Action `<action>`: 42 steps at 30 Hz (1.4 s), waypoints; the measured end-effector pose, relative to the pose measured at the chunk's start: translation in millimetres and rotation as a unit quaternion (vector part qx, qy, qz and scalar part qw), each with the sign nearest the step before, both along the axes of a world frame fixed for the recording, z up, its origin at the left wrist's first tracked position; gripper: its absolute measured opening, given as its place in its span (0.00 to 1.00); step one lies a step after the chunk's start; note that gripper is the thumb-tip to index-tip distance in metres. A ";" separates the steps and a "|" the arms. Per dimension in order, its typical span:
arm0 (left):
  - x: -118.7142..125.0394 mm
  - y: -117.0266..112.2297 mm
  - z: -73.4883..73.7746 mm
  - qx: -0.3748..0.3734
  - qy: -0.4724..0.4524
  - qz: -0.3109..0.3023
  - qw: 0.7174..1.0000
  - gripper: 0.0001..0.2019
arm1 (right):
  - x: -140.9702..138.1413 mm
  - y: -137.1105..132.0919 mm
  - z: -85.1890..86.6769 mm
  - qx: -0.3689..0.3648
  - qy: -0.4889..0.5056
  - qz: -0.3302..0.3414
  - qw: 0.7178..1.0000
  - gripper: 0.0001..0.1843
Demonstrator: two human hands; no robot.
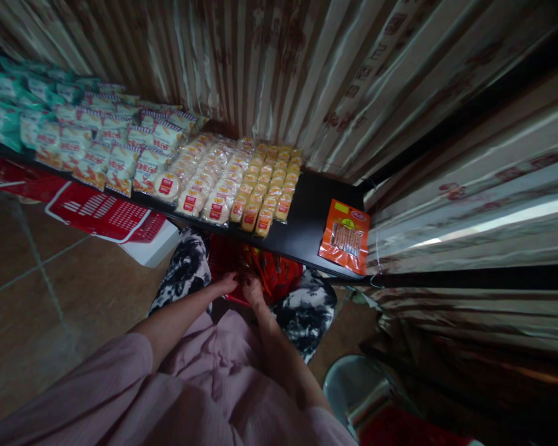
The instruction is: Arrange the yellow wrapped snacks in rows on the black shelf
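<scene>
Between the knees, below the shelf's front edge, is a red basket (236, 299) with shiny orange-red packets (279, 275) in it. My left hand (227, 283) is at the basket's near side with its fingers closed, and what they hold is too dark to make out. Close beside it, my right hand (252, 289) is curled against the left edge of the packets; anything in its fingers is hidden. On the right end of the black shelf (304, 204) lies an orange snack packet (345, 238) with a clear window.
Along the shelf stand rows of yellow wrapped cakes (265, 186), round wrapped crackers (204, 183), blue-white snack bags (116, 145) and teal bags (4, 111). Red baskets (97, 210) and a white box (153, 248) are under it. Pleated curtains (279, 68) hang behind. A basin (348, 378) stands lower right.
</scene>
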State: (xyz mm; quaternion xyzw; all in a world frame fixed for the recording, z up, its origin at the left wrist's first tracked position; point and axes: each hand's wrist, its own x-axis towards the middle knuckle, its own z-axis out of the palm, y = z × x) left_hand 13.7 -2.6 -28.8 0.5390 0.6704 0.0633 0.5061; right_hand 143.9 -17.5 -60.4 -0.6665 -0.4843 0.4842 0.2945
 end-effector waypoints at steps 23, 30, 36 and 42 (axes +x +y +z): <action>-5.3 -24.8 17.3 0.174 -0.016 0.042 0.984 0.06 | 15.4 -13.2 58.2 0.079 0.170 -0.171 0.967 0.19; -2.7 -32.9 29.0 0.110 -0.060 0.130 0.983 0.04 | 6.0 -13.0 54.2 0.086 0.157 -0.165 0.970 0.19; -0.7 -30.1 35.6 0.074 -0.083 0.179 0.978 0.05 | 3.1 -16.1 55.1 0.096 0.117 -0.171 0.974 0.20; 5.1 -25.4 47.4 0.029 -0.139 0.234 0.962 0.06 | 7.9 -16.4 60.4 0.152 0.031 -0.170 0.973 0.17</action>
